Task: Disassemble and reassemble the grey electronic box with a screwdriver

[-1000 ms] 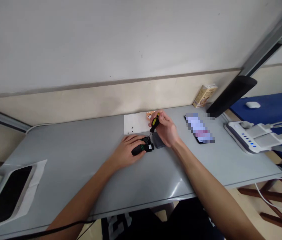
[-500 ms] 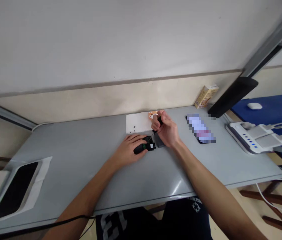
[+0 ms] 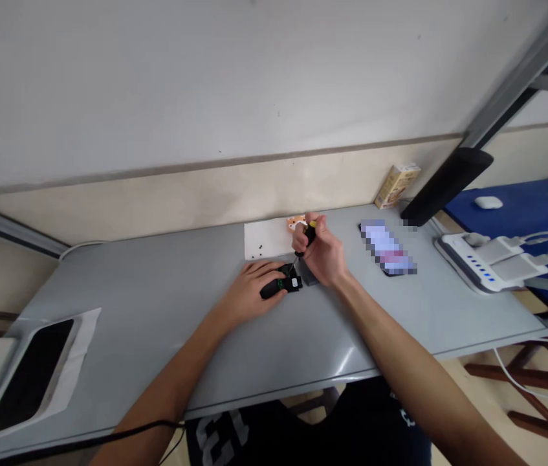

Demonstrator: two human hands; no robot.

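Note:
My left hand (image 3: 249, 292) lies over an opened black computer mouse (image 3: 270, 288), fingers along its far side and thumb along its near side, holding it against the desk. Green circuit board and a small white label show on the mouse. My right hand (image 3: 325, 252) is closed round a screwdriver (image 3: 310, 233) with a black and yellow handle. Its thin shaft slants down to the mouse; where exactly the tip sits is too small to tell. A dark grey block (image 3: 308, 274) lies under and beside my right hand, partly hidden. Behind, several tiny black screws (image 3: 261, 247) rest on white paper (image 3: 268, 234).
A phone (image 3: 387, 249) lies to the right, with a power strip (image 3: 492, 262) beyond it. A carton (image 3: 396, 186) and a black cylinder (image 3: 448, 184) stand at the back right. At left, a dark tablet-like device (image 3: 31, 375) rests on white paper. A black cable (image 3: 147, 426) crosses the front left.
My right hand has turned slightly on the screwdriver, and yellow on its handle now shows. My left hand and the mouse keep their place. The view has shifted a little.

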